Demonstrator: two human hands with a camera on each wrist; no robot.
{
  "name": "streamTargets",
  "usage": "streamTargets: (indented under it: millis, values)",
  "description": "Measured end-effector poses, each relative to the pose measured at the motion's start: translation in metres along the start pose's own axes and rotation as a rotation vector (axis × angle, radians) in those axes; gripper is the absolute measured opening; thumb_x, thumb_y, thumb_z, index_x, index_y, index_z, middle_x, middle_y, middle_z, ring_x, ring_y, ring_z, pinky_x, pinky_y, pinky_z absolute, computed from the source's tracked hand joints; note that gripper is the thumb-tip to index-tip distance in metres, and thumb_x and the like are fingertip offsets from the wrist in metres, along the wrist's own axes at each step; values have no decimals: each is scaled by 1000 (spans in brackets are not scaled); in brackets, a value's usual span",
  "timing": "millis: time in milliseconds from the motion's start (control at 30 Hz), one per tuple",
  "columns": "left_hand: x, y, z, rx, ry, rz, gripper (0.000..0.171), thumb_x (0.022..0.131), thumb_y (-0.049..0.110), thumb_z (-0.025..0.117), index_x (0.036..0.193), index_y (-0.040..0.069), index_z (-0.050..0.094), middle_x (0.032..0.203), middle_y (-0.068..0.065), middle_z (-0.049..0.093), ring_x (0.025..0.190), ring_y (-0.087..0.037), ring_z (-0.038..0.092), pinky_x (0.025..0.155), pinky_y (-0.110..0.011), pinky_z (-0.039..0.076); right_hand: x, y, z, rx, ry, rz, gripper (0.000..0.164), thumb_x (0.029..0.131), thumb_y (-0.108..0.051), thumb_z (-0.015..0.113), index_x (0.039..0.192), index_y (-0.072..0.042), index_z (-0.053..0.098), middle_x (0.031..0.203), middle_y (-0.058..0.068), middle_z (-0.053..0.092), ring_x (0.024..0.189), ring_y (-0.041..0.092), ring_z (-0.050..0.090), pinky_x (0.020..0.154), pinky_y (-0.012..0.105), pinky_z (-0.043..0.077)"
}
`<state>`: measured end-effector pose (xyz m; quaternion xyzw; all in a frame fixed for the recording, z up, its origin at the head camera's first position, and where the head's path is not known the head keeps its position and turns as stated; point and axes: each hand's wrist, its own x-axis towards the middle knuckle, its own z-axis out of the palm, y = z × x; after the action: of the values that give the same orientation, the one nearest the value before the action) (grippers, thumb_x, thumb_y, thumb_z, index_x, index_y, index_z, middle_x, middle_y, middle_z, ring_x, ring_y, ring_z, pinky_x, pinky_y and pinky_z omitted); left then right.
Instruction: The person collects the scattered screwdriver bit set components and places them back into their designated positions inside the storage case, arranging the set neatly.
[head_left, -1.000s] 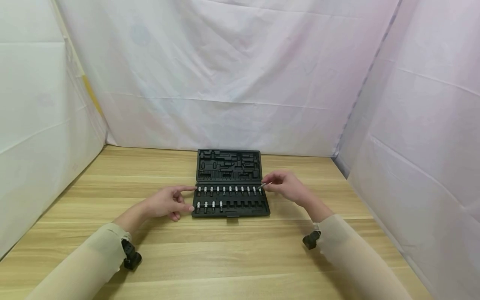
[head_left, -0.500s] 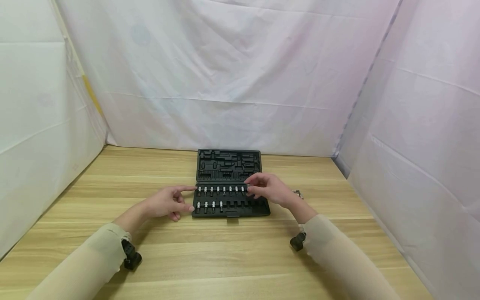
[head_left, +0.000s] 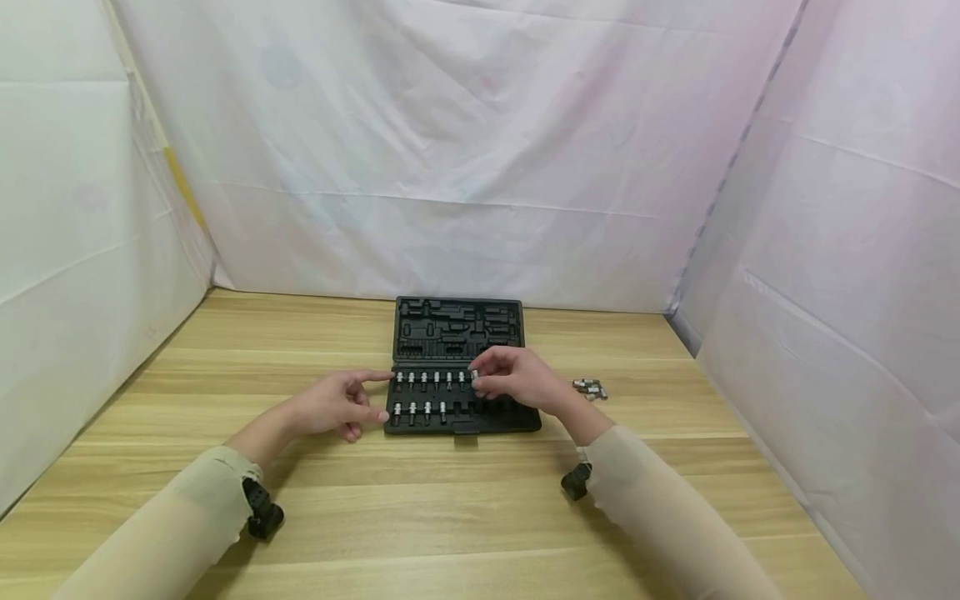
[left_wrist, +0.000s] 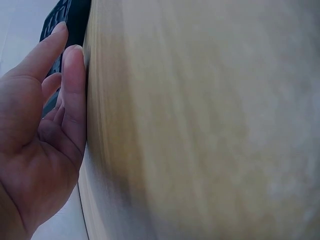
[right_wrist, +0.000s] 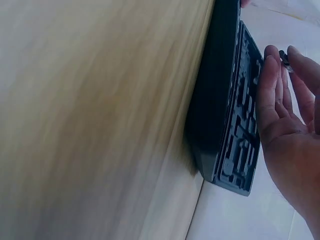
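An open black socket case (head_left: 420, 430) lies on the table with its moulded lid (head_left: 459, 325) tipped back. Silver bit sockets (head_left: 437, 380) fill the left part of its upper row, and several more (head_left: 427, 409) stand at the left of the lower row. My left hand (head_left: 337, 407) is at the case's left side, index finger and thumb stretched out to its edge. My right hand (head_left: 517, 382) reaches over the case and pinches a bit socket (right_wrist: 285, 60) between thumb and fingertips. That hand hides the right part of the rows.
A small heap of loose bit sockets (head_left: 589, 388) lies on the wooden table (head_left: 450, 517) to the right of the case. White cloth (head_left: 450, 167) hangs behind and on both sides. Each wrist carries a small black camera.
My right hand has moved left along the upper row from its right end, and sockets there have left their slots. The loose heap has come into view. My left hand stays put.
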<state>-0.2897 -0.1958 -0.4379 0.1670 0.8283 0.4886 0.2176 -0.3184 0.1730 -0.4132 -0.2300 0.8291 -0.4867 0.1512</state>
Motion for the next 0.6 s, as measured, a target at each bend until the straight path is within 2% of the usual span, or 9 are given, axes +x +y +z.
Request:
streamTargets:
  millis: [167,400,600]
  values:
    - [0,0,-1,2,3,-6,90,97,23,87,172,14,38,101,-14,61,73,-22,70,69,-38,71,4,-3,7,-26,-9,16,29,106,-13,74,134,-3,74,111,10,76,101,19,79,89,36,70]
    - [0,1,1,-4,0,-6,90,97,23,87,172,14,38,101,-13,60,72,-22,69,69,-38,71,10,-1,12,-205,26,21,17,102,-19,81,117,-13,79,109,-1,80,96,11,73,81,31,63]
    - [0,0,1,-3,3,-2,90,97,22,86,172,13,37,100,-13,60,71,-21,69,68,-38,70,15,0,15,-224,5,33,13,100,-22,84,111,-17,81,108,-3,81,100,11,73,88,34,64]
